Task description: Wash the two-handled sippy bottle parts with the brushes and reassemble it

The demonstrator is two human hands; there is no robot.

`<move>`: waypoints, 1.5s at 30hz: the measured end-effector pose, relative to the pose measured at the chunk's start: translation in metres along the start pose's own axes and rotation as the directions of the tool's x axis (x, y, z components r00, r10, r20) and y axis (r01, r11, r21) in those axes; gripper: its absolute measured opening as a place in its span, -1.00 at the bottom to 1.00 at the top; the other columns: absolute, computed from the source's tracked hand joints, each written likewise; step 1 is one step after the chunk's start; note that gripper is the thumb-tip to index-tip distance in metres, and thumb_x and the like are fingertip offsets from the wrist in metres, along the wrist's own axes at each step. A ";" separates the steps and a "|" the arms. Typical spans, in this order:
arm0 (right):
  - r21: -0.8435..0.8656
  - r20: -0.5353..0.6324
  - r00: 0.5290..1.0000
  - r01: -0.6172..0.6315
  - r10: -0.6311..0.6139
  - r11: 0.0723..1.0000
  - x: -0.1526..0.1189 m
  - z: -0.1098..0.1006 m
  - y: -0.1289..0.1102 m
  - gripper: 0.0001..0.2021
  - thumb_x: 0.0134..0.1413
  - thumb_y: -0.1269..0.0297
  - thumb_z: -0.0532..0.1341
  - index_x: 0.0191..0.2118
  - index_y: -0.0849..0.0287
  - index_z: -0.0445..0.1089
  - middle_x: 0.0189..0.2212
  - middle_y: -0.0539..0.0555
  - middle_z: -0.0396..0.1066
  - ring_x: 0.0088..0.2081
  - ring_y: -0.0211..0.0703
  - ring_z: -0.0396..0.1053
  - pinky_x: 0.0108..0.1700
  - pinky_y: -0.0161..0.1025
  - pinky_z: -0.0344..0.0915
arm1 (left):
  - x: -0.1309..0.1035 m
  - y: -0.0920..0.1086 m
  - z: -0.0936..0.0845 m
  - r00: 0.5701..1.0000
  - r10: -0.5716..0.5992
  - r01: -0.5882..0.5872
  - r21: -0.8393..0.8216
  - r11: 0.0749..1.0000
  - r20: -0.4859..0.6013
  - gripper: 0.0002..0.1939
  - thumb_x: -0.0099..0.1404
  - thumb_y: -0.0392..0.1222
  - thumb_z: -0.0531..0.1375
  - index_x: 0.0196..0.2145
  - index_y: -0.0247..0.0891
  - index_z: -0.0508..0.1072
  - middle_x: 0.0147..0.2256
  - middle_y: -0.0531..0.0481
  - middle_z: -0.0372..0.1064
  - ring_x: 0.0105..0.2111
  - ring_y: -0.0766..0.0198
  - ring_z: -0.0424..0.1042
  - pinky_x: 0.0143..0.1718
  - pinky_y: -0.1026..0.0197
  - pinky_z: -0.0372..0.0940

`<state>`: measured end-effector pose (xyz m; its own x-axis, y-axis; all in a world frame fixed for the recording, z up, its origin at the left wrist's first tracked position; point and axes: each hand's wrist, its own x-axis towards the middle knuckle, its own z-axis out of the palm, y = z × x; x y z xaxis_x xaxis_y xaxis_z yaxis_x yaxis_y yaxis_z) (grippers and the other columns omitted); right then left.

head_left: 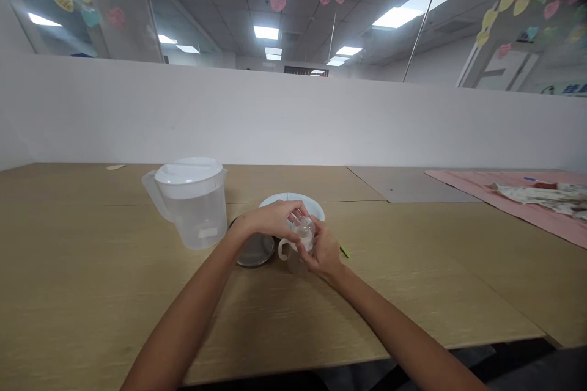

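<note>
In front of me, above the table, my left hand (277, 220) and my right hand (324, 249) come together around a small clear container (305, 234) with something whitish inside. The right hand wraps its side. The fingers of the left hand curl over its upper part and are closed on it. Below them is a mug, partly hidden, with a pale curved handle (283, 249). Behind the hands lies a white plate (314, 204), half covered by them. A round dark-rimmed dish or lid (254, 252) sits under my left wrist.
A translucent pitcher (197, 208) with a white lid stands at the left. Right of my hand lies a thin green item (344, 252). Farther right, a pink cloth (468, 186) carries a crumpled white fabric (541, 197). A white partition (284, 116) rises behind the wooden table (413, 269).
</note>
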<state>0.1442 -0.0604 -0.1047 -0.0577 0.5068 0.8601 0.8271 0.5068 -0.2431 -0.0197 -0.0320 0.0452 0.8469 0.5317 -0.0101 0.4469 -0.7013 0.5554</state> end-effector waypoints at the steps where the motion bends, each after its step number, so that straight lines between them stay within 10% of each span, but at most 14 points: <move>1: 0.018 0.010 0.999 0.036 -0.036 0.999 0.001 -0.003 0.002 -0.37 0.01 0.00 0.06 0.13 0.30 0.00 -0.20 0.26 0.35 -0.21 0.01 0.35 -0.25 -0.10 0.34 | -0.002 0.001 -0.001 1.000 0.005 -0.006 0.016 1.000 0.020 -0.46 -0.07 -0.15 0.28 -0.09 -0.17 0.25 -0.13 -0.01 0.33 -0.11 0.18 0.34 -0.20 0.25 0.25; 8: 0.114 -0.113 0.993 0.041 -0.028 0.993 0.012 -0.022 0.011 -0.46 0.07 0.05 -0.01 0.12 0.25 0.02 -0.19 0.19 0.30 -0.17 -0.04 0.28 -0.20 -0.10 0.28 | -0.025 0.003 -0.023 0.996 -0.044 0.048 0.056 0.997 -0.076 -0.15 -0.05 -0.11 0.27 0.16 -0.15 -0.02 0.12 -0.13 0.10 0.07 0.12 0.17 -0.03 0.19 0.15; 19: 0.021 0.086 0.992 0.088 -0.089 0.996 0.003 -0.010 0.010 -0.33 -0.03 -0.11 0.05 0.10 0.28 0.06 -0.22 0.22 0.37 -0.24 -0.03 0.35 -0.24 -0.15 0.30 | -0.012 0.011 -0.010 0.998 -0.032 0.038 0.118 0.992 -0.052 -0.40 -0.01 0.03 0.22 -0.01 -0.20 0.28 -0.01 -0.04 0.28 -0.10 0.21 0.31 -0.17 0.29 0.19; 24: -0.053 0.194 0.978 -0.068 0.077 0.996 0.000 -0.006 0.003 -0.43 -0.04 -0.11 0.07 -0.06 0.28 0.25 -0.52 0.10 0.41 -0.53 -0.16 0.34 -0.44 -0.28 0.24 | -0.010 0.026 -0.002 1.000 -0.007 0.014 0.292 0.956 -0.026 -0.61 0.04 -0.06 0.18 -0.14 -0.19 0.40 -0.30 0.03 0.41 -0.31 0.25 0.35 -0.43 0.32 0.12; 34: -0.025 0.167 0.979 -0.114 0.117 0.993 0.000 -0.004 -0.002 -0.59 -0.07 -0.08 0.10 -0.36 0.23 0.35 -0.66 0.01 0.32 -0.66 -0.28 0.22 -0.56 -0.35 0.11 | -0.012 0.036 -0.003 1.000 0.009 -0.003 0.430 0.903 -0.012 -0.67 0.04 -0.16 0.18 -0.19 -0.22 0.42 -0.37 0.01 0.41 -0.33 0.22 0.36 -0.43 0.31 0.13; 40: 0.015 0.191 0.981 -0.034 0.031 0.999 0.000 -0.006 0.004 -0.56 -0.06 -0.07 0.12 -0.19 0.20 0.34 -0.60 0.00 0.37 -0.61 -0.26 0.27 -0.50 -0.33 0.18 | -0.019 0.011 -0.020 0.954 -0.031 0.094 0.200 0.975 -0.297 -0.49 0.12 0.01 0.12 0.00 -0.23 0.24 -0.07 -0.08 0.32 -0.16 0.14 0.35 -0.18 0.21 0.23; 45: 0.015 0.220 0.974 -0.063 0.058 0.998 0.001 -0.007 0.004 -0.52 -0.06 -0.09 0.13 -0.14 0.20 0.33 -0.61 0.00 0.37 -0.61 -0.24 0.27 -0.49 -0.32 0.19 | -0.008 -0.032 -0.020 0.932 0.019 0.090 0.282 0.955 -0.362 -0.46 0.06 -0.31 0.08 0.04 -0.23 0.14 0.02 -0.11 0.21 -0.02 0.11 0.24 -0.01 0.13 0.15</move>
<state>0.1512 -0.0629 -0.1018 -0.1308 0.6764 0.7248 0.8208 0.4839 -0.3035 -0.0466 -0.0039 0.0444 0.6933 0.6541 0.3025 0.5845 -0.7559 0.2948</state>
